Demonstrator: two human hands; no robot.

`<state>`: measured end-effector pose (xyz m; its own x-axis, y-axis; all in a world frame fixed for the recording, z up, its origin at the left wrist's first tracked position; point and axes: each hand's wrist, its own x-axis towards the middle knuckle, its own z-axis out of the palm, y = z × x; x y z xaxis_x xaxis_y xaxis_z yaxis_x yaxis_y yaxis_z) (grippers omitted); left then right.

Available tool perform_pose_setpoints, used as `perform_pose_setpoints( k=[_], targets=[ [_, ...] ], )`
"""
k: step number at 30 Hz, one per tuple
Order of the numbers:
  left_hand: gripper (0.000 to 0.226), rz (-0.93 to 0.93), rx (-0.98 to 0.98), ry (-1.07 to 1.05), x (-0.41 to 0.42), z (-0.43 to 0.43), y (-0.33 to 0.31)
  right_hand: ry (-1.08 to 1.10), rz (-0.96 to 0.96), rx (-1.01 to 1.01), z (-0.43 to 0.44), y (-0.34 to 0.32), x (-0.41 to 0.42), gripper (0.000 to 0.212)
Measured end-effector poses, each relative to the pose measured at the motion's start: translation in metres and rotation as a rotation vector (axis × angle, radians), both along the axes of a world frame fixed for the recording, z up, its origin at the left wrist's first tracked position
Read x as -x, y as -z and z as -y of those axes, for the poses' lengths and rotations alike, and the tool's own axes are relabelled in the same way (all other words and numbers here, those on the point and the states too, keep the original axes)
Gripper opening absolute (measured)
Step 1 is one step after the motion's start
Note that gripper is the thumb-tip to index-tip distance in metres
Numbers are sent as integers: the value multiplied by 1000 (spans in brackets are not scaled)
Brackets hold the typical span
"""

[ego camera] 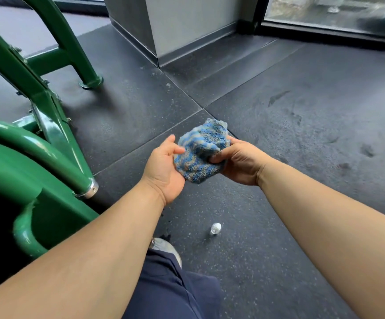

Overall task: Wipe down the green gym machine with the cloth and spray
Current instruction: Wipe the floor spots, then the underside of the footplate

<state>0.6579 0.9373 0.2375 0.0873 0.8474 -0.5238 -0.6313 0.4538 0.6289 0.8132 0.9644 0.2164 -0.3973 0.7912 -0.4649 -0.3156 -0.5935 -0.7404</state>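
A bunched blue and grey striped cloth (200, 150) is held between both hands in the middle of the view, above the floor. My right hand (240, 164) grips its right side with curled fingers. My left hand (164, 166) cups its left and lower side, thumb and fingers touching the fabric. The green gym machine (37, 143) fills the left side, its tubes and feet standing on the floor, apart from the hands. A small clear spray bottle (215, 228) stands on the floor below the hands.
Dark rubber floor tiles (302, 134) stretch ahead and to the right. A grey pillar (175, 26) stands at the back, with a window (336, 12) to its right. My leg in dark trousers and a shoe (166, 249) show at the bottom.
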Motion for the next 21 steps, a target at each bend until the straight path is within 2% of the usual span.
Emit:
perform_pose_setpoints(
  k=[1,3,5,7,10,12,14,15,16,18,20,21],
  targets=[
    [32,-12,31,59,0,0,0,-12,5,-22,-2,-5,-1,65],
    [25,-147,94,130,0,2,9,-50,36,-41,-4,-11,-4,68],
    [24,-303,121,82,1,1,17,-89,102,-30,-5,-13,-7,64],
    [26,-367,52,40,2,-1,20,-165,174,2,-2,-11,-10,57],
    [33,-401,-61,32,-2,0,13,-281,223,31,3,-5,-14,58],
    [37,-388,-140,48,-8,1,10,-314,207,33,4,0,-15,70],
    [44,-361,-203,72,-12,1,9,-352,213,13,3,6,-15,94],
    [49,-347,-219,87,-12,1,8,-370,225,-5,2,7,-15,96],
    [56,-336,-229,104,-12,1,7,-382,230,-19,2,7,-14,88],
    [67,-322,-240,127,-11,1,6,-412,276,-43,1,3,-12,54],
    [69,-296,-237,114,-10,0,5,-389,394,-81,2,1,-10,28],
    [68,-277,-227,95,-10,-1,3,-338,416,-85,2,2,-10,21]
  ],
)
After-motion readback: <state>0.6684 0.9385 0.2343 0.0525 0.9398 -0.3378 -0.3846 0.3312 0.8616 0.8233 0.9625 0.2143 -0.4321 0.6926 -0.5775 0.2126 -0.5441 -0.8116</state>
